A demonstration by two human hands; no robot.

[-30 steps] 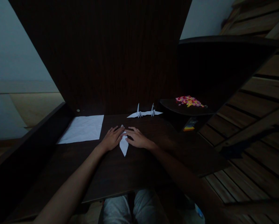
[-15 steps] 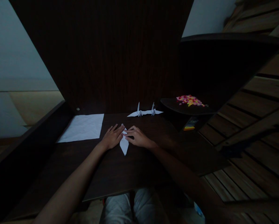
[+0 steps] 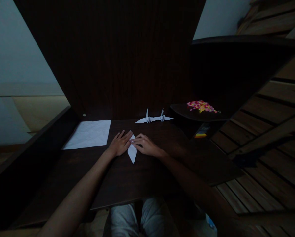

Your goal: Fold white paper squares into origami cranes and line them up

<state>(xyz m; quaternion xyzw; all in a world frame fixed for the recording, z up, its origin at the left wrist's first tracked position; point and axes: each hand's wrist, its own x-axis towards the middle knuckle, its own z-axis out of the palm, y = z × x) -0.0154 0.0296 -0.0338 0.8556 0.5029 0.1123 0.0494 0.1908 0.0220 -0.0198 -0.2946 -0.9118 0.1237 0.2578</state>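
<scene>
Left hand [image 3: 119, 144] lies spread on folded white paper's [image 3: 132, 154] far part, mid bench [image 3: 127, 187]; right hand [image 3: 145, 144] touches its 3 o'clock side, pinching or pressing, cannot tell. Paper cranes [image 3: 156, 118] at 1 o'clock, white sheet [image 3: 89, 133] 10 o'clock, colourful bits [image 3: 202, 106] 2 o'clock.

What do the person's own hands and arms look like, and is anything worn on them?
The left hand and right hand are ungloved. Both forearms show bare, with no sleeve, watch or bracelet visible; the right one is in deep shadow. I see no rings, but it's dim.
</scene>
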